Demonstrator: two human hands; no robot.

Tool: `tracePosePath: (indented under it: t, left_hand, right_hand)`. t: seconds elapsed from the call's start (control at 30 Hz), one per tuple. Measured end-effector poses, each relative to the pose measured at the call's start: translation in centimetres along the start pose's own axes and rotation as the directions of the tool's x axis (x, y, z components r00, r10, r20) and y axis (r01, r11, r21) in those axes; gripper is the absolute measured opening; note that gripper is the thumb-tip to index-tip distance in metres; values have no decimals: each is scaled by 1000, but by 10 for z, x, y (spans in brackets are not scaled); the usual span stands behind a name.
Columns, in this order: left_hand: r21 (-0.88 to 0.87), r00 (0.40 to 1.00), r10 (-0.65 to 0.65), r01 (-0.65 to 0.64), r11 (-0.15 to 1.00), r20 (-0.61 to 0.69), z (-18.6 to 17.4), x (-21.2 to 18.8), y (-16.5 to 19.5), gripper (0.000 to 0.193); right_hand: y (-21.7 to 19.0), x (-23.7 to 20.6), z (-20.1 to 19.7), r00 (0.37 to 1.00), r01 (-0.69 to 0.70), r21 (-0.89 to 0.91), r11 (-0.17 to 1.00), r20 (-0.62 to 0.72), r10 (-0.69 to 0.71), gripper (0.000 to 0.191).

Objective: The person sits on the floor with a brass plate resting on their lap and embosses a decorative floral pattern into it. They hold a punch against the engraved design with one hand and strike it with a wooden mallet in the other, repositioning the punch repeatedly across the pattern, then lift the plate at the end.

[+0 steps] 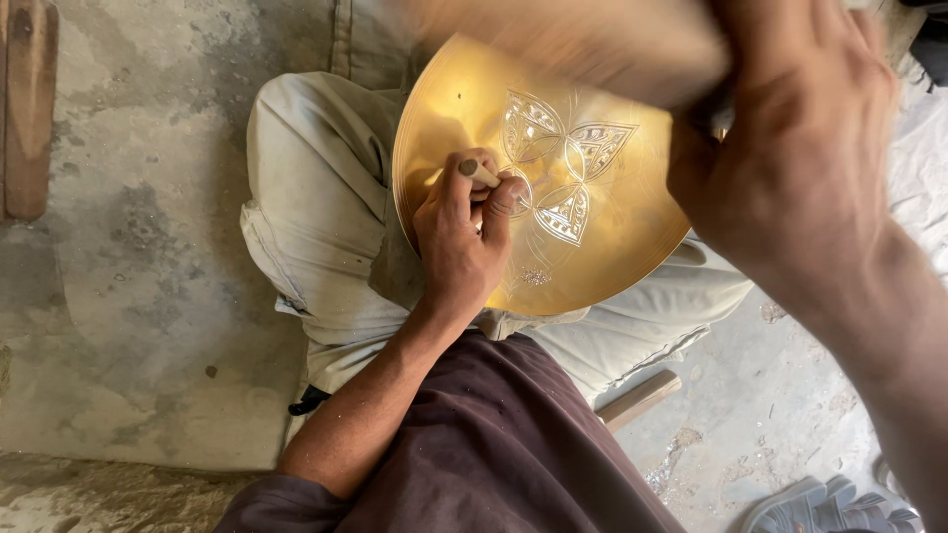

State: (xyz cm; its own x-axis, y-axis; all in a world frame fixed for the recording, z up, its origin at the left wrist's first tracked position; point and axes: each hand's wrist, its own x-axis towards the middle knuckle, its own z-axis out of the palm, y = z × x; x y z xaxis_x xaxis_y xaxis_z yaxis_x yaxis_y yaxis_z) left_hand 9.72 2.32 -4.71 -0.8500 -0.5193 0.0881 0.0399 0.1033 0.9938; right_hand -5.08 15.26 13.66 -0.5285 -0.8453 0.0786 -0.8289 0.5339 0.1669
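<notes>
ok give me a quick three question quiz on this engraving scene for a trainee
1. True or false: the left hand holds a chisel against the brass plate.
2. Which best describes the right hand? A) flat on the floor B) raised, gripping a blurred wooden mallet C) empty
3. What does the plate rest on?

Key:
1. True
2. B
3. The person's lap, on the pale trousers.

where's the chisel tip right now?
Head view, centre: the short wooden-headed chisel sits pinched in the left hand, its tip on the round engraved brass plate, beside the leaf motifs.
</notes>
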Motion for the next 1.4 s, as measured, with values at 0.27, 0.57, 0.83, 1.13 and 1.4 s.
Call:
tracePosePath:
  t: [0.27,0.57,0.83,1.13,1.4]
  left_hand:
    - [47,995,-101,101,994,10,1,-4,-2,19]
    - [32,994,108,-108,994,-2,1,-6,-4,22]
    - [94,999,40,-42,995,25,3,-5,0,22]
    - [-165,999,-8,0,986,-48,-58,2,19,22]
    - [-11,983,-99,98,995,-156,-133,-23,25,22]
  right_hand:
    - [-5,1,-5,999,32,-70,997,12,-32,16]
    - [-9,2,-11,999,45,-121,992,18,-43,12]
    - [-15,1,-23,995,99,-279,955,15,-99,11]
    - [9,-97,10,915,-404,47,914,23,403,29]
    - [-24,-232,118,244,-931,355,85,431,869,45]
